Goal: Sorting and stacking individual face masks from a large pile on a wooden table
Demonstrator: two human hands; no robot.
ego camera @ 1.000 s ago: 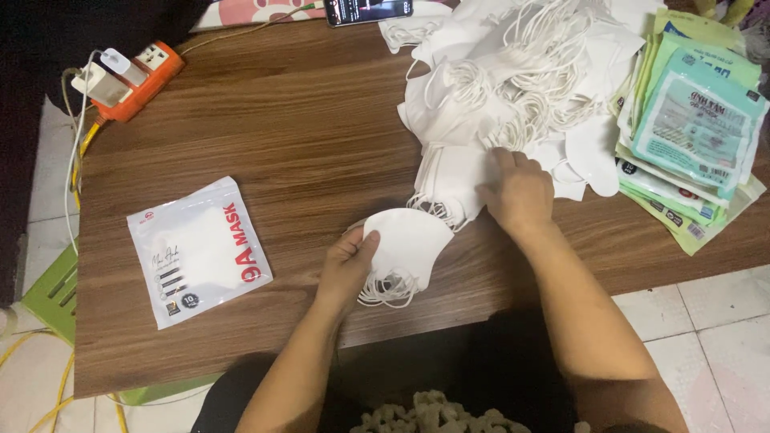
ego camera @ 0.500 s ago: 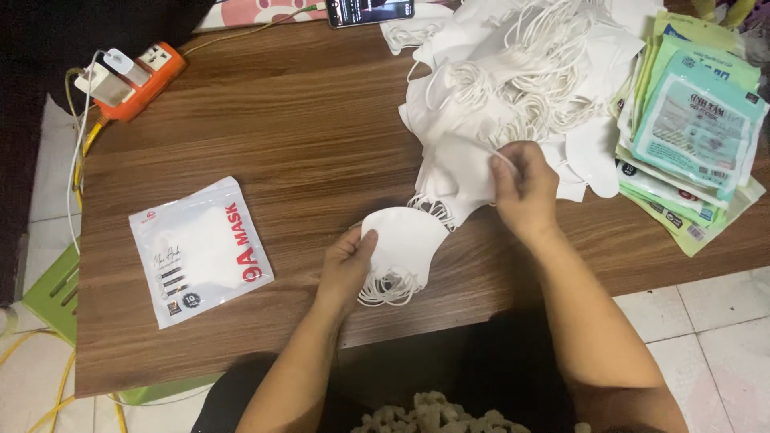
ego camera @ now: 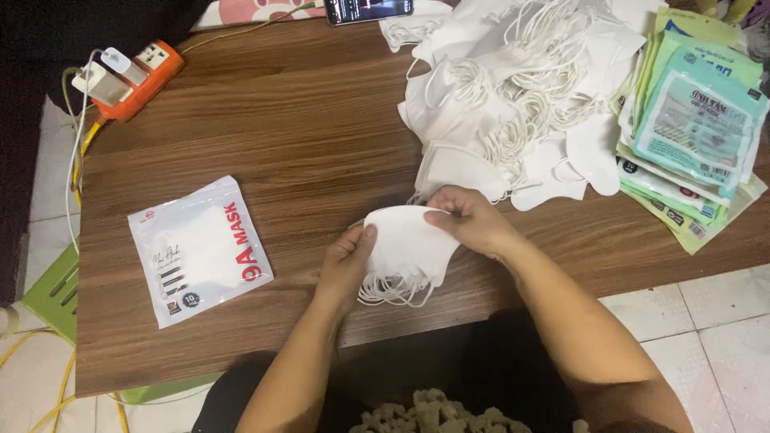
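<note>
Leaving the mask pile (ego camera: 513, 96), the right hand (ego camera: 473, 220) now joins the left hand (ego camera: 346, 261) — both gripping the white mask stack (ego camera: 409, 244).

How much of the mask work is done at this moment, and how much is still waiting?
Done: one sealed white plastic packet lies on the brown wooden table. In hand: the left hand and right hand both hold a small stack of white fabric masks. Left: a large loose pile of white masks and a stack of green and white flat pouches remain at the right.
</note>
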